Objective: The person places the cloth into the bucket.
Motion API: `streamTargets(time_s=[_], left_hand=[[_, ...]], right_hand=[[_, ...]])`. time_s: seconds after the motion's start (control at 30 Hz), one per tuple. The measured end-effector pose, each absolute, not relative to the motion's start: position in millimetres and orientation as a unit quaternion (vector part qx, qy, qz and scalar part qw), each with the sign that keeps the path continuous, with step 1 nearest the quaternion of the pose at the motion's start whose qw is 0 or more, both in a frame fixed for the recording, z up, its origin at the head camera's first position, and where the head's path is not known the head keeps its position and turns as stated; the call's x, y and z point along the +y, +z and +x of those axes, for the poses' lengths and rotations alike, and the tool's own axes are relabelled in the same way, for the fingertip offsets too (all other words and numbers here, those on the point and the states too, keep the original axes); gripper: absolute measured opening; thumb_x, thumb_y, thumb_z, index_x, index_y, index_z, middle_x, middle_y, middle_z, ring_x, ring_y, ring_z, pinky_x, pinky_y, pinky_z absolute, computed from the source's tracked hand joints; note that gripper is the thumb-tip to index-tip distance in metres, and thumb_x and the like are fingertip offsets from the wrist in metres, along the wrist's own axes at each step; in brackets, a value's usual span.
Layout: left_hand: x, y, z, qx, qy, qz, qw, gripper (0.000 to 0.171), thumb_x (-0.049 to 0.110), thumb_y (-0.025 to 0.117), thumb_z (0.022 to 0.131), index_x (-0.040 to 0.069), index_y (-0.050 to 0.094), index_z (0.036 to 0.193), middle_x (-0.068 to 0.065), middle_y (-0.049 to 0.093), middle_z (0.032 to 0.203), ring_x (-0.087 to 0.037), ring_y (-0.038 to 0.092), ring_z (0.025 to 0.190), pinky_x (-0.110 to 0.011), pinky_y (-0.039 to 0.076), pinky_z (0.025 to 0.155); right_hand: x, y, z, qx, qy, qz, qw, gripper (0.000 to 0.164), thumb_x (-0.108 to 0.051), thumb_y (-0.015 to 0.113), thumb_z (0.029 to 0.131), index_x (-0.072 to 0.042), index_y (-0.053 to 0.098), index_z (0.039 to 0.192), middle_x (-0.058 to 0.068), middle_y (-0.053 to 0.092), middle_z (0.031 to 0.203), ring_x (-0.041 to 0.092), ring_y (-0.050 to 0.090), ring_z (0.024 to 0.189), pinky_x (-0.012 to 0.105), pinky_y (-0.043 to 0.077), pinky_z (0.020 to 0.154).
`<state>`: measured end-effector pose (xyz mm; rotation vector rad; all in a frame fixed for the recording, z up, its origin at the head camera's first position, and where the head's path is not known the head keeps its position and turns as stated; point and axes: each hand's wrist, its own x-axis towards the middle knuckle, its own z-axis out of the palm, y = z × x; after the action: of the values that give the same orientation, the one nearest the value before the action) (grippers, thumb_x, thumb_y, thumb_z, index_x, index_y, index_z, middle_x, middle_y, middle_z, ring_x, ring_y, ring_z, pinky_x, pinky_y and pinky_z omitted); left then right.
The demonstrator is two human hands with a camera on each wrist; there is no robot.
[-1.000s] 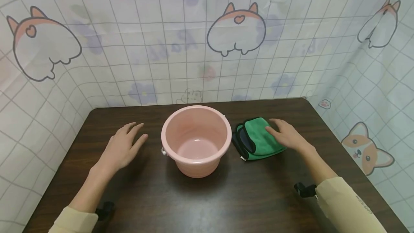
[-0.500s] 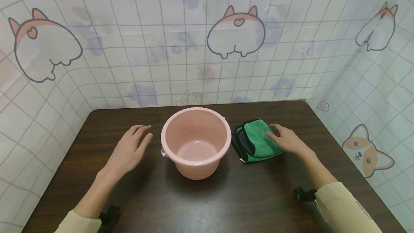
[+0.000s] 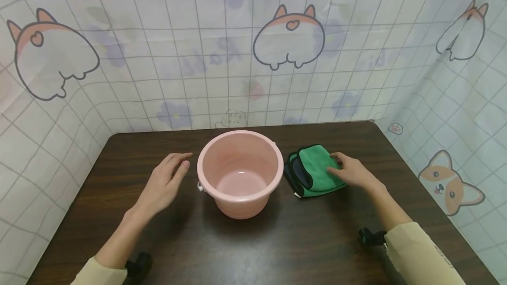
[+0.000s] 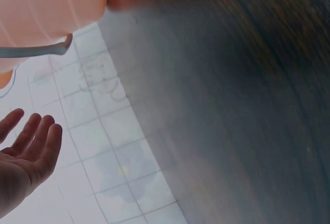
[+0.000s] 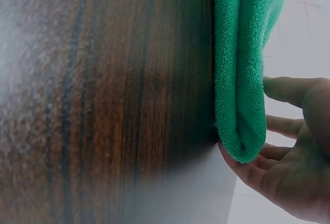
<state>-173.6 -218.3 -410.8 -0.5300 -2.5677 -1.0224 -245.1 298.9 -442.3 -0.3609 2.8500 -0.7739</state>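
left hand [image 4: 28, 162], loose-fingered, near the pink bucket [image 4: 51, 7], dark wooden table [image 4: 232, 105] alongside, pale gridded wall [image 4: 98, 131] behind

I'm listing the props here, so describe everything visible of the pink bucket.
The pink bucket is round, with a wide rim and sides narrowing to the base; it looks like glossy plastic. A grey-looking handle shows on it in the left wrist view. It stands upright on the dark table, nothing visible inside, between the left hand and the green cloth. Neither hand touches it.
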Motion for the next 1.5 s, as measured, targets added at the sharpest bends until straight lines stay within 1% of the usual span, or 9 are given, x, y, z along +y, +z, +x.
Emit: streamTargets(time_s=[0.37, 0.5, 0.57, 0.67, 0.8, 0.93, 1.1, 1.3, 1.5], left_hand=[[-213.8, -406.3, -172.4, -0.889, -0.406, -0.167, 0.131, 0.038, 0.037, 0.044, 0.103, 0.016, 0.057, 0.131, 0.0, 0.056, 0.126, -0.017, 0.051, 0.115, -0.043, 0.041, 0.093], [-211.3, -403.6, -172.0, -0.883, -0.428, -0.156, 0.111, 0.04, 0.04, 0.045, 0.102, 0.017, 0.056, 0.132, 0.0, 0.055, 0.127, -0.017, 0.052, 0.113, -0.044, 0.042, 0.092], [-210.5, -402.5, -171.9, -0.877, -0.446, -0.153, 0.095, 0.041, 0.04, 0.045, 0.102, 0.017, 0.054, 0.134, -0.002, 0.055, 0.129, -0.018, 0.054, 0.111, -0.043, 0.046, 0.091], [-209.5, -401.9, -172.2, -0.862, -0.479, -0.151, 0.068, 0.042, 0.039, 0.047, 0.102, 0.016, 0.052, 0.137, -0.003, 0.053, 0.132, -0.02, 0.056, 0.112, -0.039, 0.05, 0.089], [-208.0, -400.1, -173.0, -0.842, -0.515, -0.153, 0.04, 0.043, 0.037, 0.048, 0.101, 0.017, 0.049, 0.139, -0.003, 0.051, 0.136, -0.023, 0.056, 0.112, -0.038, 0.051, 0.088], [-206.2, -395.8, -174.3, -0.835, -0.528, -0.153, 0.027, 0.043, 0.039, 0.048, 0.101, 0.019, 0.048, 0.139, 0.0, 0.05, 0.137, -0.025, 0.058, 0.108, -0.045, 0.049, 0.089], [-204.2, -393.5, -177.0, -0.818, -0.552, -0.161, 0.014, 0.046, 0.035, 0.05, 0.101, 0.012, 0.046, 0.14, -0.001, 0.048, 0.139, -0.019, 0.055, 0.114, -0.046, 0.048, 0.092], [-202.6, -394.2, -179.7, -0.818, -0.555, -0.154, 0.008, 0.043, 0.036, 0.052, 0.1, 0.017, 0.05, 0.138, 0.0, 0.052, 0.135, -0.017, 0.057, 0.108, -0.044, 0.05, 0.09], [-199.4, -392.6, -182.8, -0.806, -0.57, -0.157, 0.003, 0.041, 0.033, 0.054, 0.099, 0.015, 0.052, 0.136, -0.004, 0.056, 0.129, -0.019, 0.058, 0.107, -0.041, 0.052, 0.088]], right_hand=[[304.5, -439.9, -244.0, 0.951, -0.267, -0.112, 0.111, 0.066, -0.034, 0.059, 0.096, 0.002, 0.033, 0.144, 0.029, 0.053, 0.126, 0.043, 0.053, 0.112, 0.052, 0.048, 0.083], [307.1, -438.9, -243.1, 0.945, -0.282, -0.117, 0.115, 0.068, -0.03, 0.063, 0.094, 0.0, 0.031, 0.146, 0.031, 0.053, 0.125, 0.045, 0.053, 0.111, 0.051, 0.049, 0.079], [308.1, -438.8, -242.8, 0.941, -0.293, -0.124, 0.114, 0.068, -0.026, 0.066, 0.092, -0.002, 0.033, 0.146, 0.031, 0.053, 0.124, 0.045, 0.053, 0.112, 0.05, 0.05, 0.078], [309.6, -439.5, -242.7, 0.932, -0.316, -0.132, 0.117, 0.061, -0.02, 0.068, 0.09, -0.007, 0.041, 0.143, 0.026, 0.053, 0.126, 0.043, 0.051, 0.113, 0.049, 0.05, 0.078], [311.0, -441.0, -243.7, 0.915, -0.35, -0.151, 0.136, 0.041, -0.015, 0.066, 0.091, -0.011, 0.055, 0.13, 0.021, 0.048, 0.134, 0.044, 0.043, 0.122, 0.054, 0.046, 0.087], [310.9, -440.7, -245.3, 0.901, -0.373, -0.16, 0.151, 0.032, -0.012, 0.063, 0.092, -0.012, 0.061, 0.124, 0.021, 0.04, 0.143, 0.049, 0.03, 0.131, 0.06, 0.038, 0.096], [308.8, -440.5, -248.4, 0.89, -0.401, -0.154, 0.151, 0.036, -0.013, 0.06, 0.094, -0.011, 0.058, 0.13, 0.02, 0.036, 0.146, 0.044, 0.028, 0.134, 0.057, 0.037, 0.097], [305.5, -441.5, -250.5, 0.876, -0.435, -0.15, 0.145, 0.042, -0.024, 0.062, 0.095, -0.012, 0.054, 0.135, 0.017, 0.032, 0.149, 0.039, 0.024, 0.138, 0.056, 0.034, 0.101], [296.9, -432.9, -248.3, 0.869, -0.456, -0.138, 0.134, 0.048, -0.031, 0.066, 0.093, -0.014, 0.053, 0.135, 0.013, 0.033, 0.15, 0.036, 0.025, 0.138, 0.055, 0.033, 0.102]])
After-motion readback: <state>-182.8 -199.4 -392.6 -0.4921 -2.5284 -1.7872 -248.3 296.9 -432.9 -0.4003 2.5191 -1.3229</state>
